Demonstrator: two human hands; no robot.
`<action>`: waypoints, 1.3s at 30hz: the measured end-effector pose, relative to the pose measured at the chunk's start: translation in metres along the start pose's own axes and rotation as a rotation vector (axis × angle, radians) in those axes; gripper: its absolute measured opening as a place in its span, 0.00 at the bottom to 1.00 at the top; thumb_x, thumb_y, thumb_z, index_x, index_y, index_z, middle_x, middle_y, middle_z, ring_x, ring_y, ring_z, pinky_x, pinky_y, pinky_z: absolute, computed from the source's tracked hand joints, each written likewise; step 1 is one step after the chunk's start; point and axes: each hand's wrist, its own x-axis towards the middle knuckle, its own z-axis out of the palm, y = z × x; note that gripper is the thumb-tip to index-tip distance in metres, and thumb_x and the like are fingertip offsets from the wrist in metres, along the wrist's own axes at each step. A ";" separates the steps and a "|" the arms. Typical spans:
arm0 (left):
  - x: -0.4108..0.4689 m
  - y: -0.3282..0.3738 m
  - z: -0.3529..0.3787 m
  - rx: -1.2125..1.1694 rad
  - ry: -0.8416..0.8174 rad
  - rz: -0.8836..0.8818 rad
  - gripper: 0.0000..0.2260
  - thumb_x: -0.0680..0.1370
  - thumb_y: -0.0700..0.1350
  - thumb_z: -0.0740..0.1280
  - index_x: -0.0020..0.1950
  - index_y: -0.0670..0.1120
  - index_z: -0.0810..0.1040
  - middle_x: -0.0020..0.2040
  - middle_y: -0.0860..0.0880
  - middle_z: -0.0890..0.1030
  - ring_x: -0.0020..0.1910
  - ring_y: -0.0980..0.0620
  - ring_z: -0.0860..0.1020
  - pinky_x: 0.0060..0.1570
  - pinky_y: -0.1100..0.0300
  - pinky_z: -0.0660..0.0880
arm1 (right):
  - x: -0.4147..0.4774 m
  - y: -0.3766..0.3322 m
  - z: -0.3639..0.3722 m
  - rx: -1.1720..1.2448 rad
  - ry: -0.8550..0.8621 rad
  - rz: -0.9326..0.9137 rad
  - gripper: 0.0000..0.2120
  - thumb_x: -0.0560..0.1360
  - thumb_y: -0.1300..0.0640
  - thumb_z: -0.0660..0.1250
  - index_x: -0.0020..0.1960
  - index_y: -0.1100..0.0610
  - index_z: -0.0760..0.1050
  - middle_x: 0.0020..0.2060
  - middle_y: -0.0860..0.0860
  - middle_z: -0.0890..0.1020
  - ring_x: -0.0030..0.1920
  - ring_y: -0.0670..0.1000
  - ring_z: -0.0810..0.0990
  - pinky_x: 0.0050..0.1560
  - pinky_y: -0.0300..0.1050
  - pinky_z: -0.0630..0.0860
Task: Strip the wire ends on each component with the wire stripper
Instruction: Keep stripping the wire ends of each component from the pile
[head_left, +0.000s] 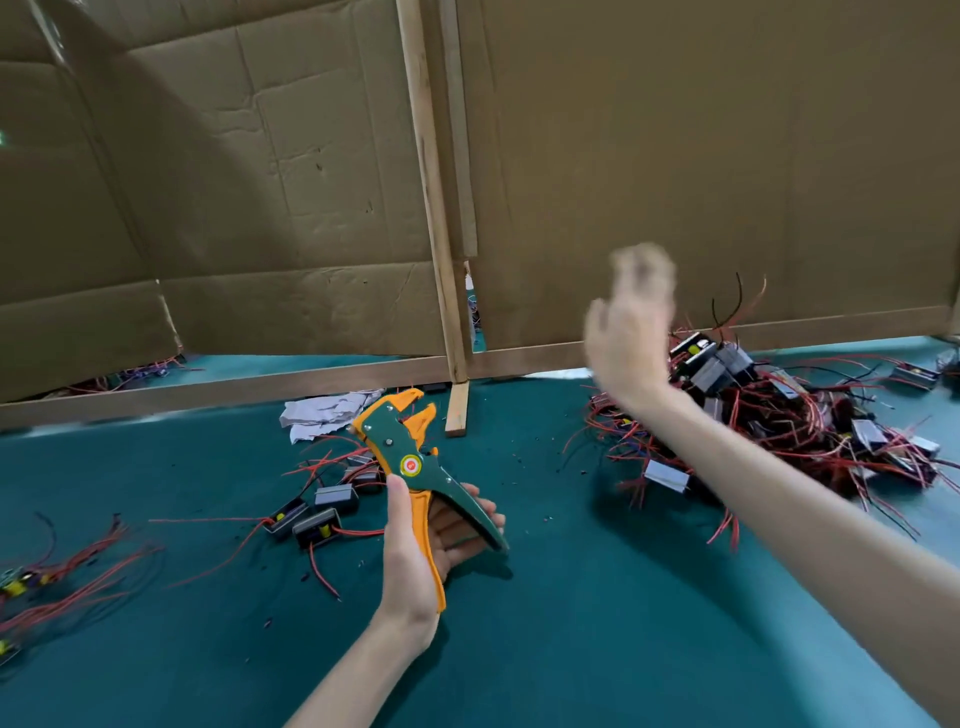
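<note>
The left hand (431, 545) grips the stripper (410, 457) by its handles above the table (571, 649). The thumb lies along the orange handle and the fingers curl under the green one. The handles stand apart, and the orange jaws point up and away from the person, open.

The right hand (628, 332) is raised in the air over the left edge of the big pile of components (779, 410), touching none of them. It is blurred: the thumb stands out to the side, but I cannot tell whether the fingers are straight or curled.

The pile lies on the right of the table, a tangle of red and black wires and small grey blocks. A few more components (322, 509) lie just left of the stripper. More wires (62, 566) lie at the far left edge. Crumpled paper (327, 410) sits behind the stripper, near a wooden post (436, 234) and the cardboard wall (234, 182).
</note>
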 end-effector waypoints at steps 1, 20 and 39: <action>0.002 0.000 -0.001 -0.010 0.033 0.029 0.37 0.73 0.67 0.50 0.51 0.34 0.77 0.44 0.34 0.82 0.44 0.36 0.82 0.41 0.51 0.81 | -0.012 -0.016 0.012 0.038 -0.178 -0.213 0.22 0.73 0.70 0.59 0.68 0.67 0.70 0.67 0.65 0.69 0.68 0.64 0.67 0.69 0.62 0.63; 0.017 0.000 -0.018 0.018 0.193 0.213 0.34 0.75 0.68 0.50 0.49 0.39 0.77 0.40 0.41 0.84 0.42 0.42 0.84 0.42 0.52 0.81 | -0.096 -0.019 0.065 0.231 -0.705 -0.267 0.09 0.74 0.65 0.67 0.54 0.61 0.79 0.52 0.56 0.78 0.54 0.58 0.74 0.55 0.52 0.71; 0.012 -0.001 -0.018 0.086 0.090 0.163 0.36 0.74 0.66 0.49 0.51 0.35 0.77 0.43 0.36 0.83 0.44 0.38 0.83 0.41 0.54 0.81 | -0.112 0.012 -0.010 0.477 -0.830 -0.095 0.06 0.76 0.66 0.68 0.48 0.60 0.83 0.42 0.51 0.86 0.44 0.44 0.82 0.51 0.39 0.77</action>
